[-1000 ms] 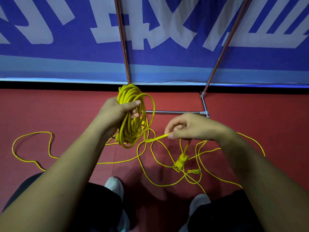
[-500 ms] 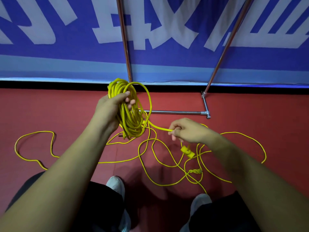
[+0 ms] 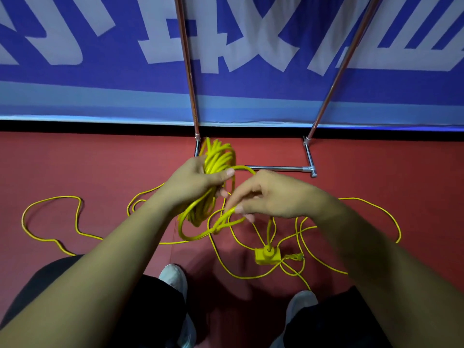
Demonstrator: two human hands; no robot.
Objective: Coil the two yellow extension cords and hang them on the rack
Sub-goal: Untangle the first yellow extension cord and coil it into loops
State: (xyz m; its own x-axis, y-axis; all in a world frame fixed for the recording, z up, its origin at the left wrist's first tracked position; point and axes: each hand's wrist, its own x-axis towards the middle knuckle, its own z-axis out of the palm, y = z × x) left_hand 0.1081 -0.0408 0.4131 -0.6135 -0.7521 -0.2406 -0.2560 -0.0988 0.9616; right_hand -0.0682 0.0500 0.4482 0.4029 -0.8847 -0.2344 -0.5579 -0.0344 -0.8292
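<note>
Left hand (image 3: 193, 182) is gripping the coil (image 3: 216, 162), right hand (image 3: 271, 194) fingers (image 3: 238, 209) are pinching loose cord (image 3: 221, 223); floppy, light, tangle-prone, best grabbed near the coil.

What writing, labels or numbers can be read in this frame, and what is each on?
Large white characters on the blue banner: cropped by the top edge of the view, so no whole character can be read.
Yellow socket block, coiled cord, rack: no marking can be made out.
</note>
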